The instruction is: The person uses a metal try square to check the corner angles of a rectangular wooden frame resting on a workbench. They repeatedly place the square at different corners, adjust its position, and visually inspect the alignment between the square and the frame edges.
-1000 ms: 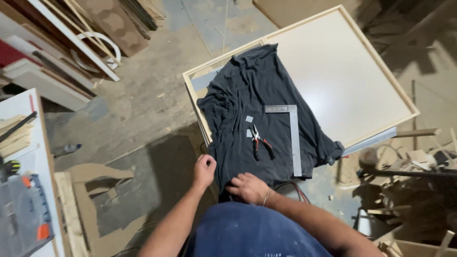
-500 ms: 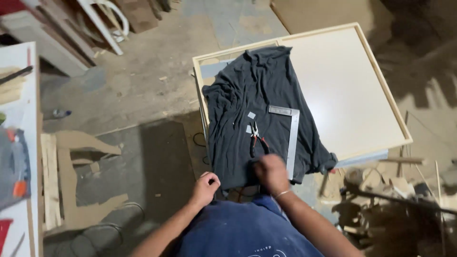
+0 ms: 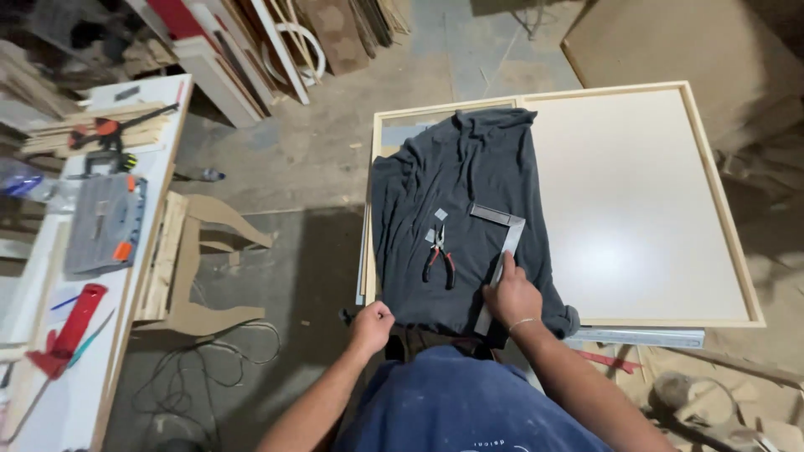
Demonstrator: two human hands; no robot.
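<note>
**Square on cloth, near edge of panel**

Left hand (image 3: 371,325): clenched on the cloth (image 3: 456,209) hem; soft, light, slides easily.
Pliers (image 3: 439,261): just left of right fingers, untouched.
Right hand (image 3: 512,295): fingers pressed flat on the square (image 3: 501,259); stiff, thin metal, best gripped along its long blade.

both forearms reach forward and down from the body. the left hand (image 3: 371,322) is curled into a loose fist, knuckles up. the right hand (image 3: 512,295) lies farther out, fingers bent, palm down.
</note>
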